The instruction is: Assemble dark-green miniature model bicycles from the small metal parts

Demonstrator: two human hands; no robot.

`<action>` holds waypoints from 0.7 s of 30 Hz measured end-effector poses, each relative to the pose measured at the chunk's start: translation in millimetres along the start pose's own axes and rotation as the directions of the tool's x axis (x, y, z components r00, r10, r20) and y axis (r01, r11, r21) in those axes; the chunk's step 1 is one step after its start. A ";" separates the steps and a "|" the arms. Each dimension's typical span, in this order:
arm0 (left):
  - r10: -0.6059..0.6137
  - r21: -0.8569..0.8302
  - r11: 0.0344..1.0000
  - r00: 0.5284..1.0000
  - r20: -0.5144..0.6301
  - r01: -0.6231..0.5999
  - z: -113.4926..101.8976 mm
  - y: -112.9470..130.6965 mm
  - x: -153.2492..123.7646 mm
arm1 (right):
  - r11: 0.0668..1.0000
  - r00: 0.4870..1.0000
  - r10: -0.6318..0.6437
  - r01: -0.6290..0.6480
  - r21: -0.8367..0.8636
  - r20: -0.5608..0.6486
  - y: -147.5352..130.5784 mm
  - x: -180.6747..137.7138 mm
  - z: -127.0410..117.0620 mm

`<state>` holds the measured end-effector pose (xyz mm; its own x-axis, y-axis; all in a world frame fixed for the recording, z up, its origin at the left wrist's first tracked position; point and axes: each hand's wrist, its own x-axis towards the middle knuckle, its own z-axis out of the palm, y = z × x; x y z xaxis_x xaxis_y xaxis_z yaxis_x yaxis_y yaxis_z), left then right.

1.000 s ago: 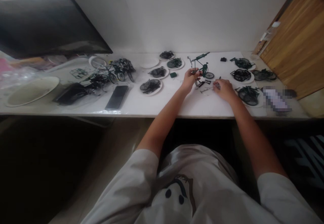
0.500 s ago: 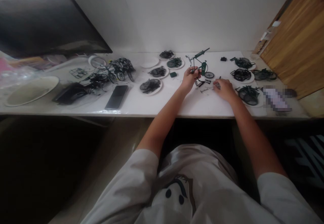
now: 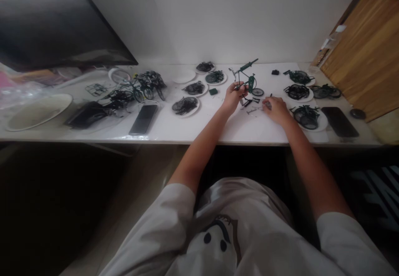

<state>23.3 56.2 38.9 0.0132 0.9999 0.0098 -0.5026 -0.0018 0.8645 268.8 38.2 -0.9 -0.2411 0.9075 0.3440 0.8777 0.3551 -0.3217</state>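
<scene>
Pinched in my left hand [image 3: 233, 98] is a dark green model bicycle frame [image 3: 250, 82], raised above the white table and tilted, its handlebar toward the back left. A small spoked wheel [image 3: 257, 92] shows just right of that frame; whether it is attached I cannot tell. My right hand [image 3: 275, 109] is closed near the tabletop, with a thin dark tool or part [image 3: 269, 96] sticking up from its fingers; its kind is too small to make out. Between both hands lie small black parts [image 3: 247, 102] and thin metal pieces [image 3: 252, 111].
Paper plates of dark bicycle parts stand left [image 3: 197, 110] and right [image 3: 323, 121]. A phone [image 3: 144, 119] lies at left, another phone [image 3: 339, 121] at right. Assembled model bicycles [image 3: 146, 85] cluster back left. A green block [image 3: 213, 92] and a bottle [image 3: 333, 39] are there too.
Both hands and the model bicycle frame stay practically where they were. The screen of the right phone, blurred out before, now looks dark.
</scene>
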 end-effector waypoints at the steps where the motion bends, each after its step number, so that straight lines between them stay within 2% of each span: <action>1: 0.002 -0.005 1.000 1.000 -0.001 -0.002 -0.1 0.2 0.0 | 1.000 1.000 -0.002 0.002 0.000 -0.001 0.1 -0.1 0.0; 7: 0.006 -0.006 1.000 1.000 -0.012 -0.006 -2.4 -3.4 3.7 | 1.000 1.000 -0.004 0.004 0.000 0.002 2.3 0.8 1.3; 15: 0.028 -0.072 0.997 0.999 0.036 -0.025 -5.0 -9.2 9.0 | 1.000 0.999 0.018 -0.018 0.008 0.028 9.9 -0.1 2.2; 18: 0.020 -0.087 0.996 0.999 0.034 -0.017 -5.5 -9.6 9.8 | 0.999 1.000 0.028 -0.028 0.030 0.011 10.2 0.3 3.0; 21: 0.021 -0.097 0.995 0.999 0.045 -0.017 -6.3 -10.4 10.7 | 0.996 0.999 -0.024 0.028 0.085 -0.045 8.5 3.1 4.0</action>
<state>23.2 67.1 26.8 0.0417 0.9978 0.0507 -0.5843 -0.0168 0.8113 273.9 45.0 -6.1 -0.2434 0.8876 0.3911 0.8325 0.3981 -0.3854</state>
